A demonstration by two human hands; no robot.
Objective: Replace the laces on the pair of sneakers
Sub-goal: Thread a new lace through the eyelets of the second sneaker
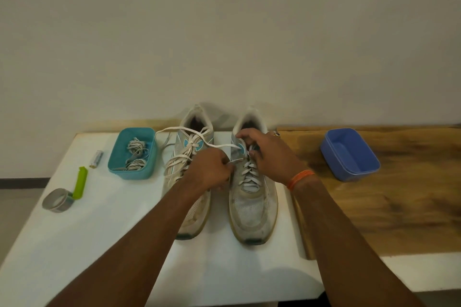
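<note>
Two worn white sneakers stand side by side on the white counter (99, 244), toes toward the viewer. The left hand (212, 169) pinches a flat white lace (219, 146) near its tip, fingers curled. The right hand (269, 154) grips the right sneaker (252, 207) at its upper eyelets. The lace looks limp and light, best held at its stiff tip. Beyond the fingers, the left sneaker (184, 157) trails loose lacing.

sneakers (219, 182) mid-table (74, 244) | laces (134, 157) in left tub (132, 174) | right tub (349, 154)
</note>
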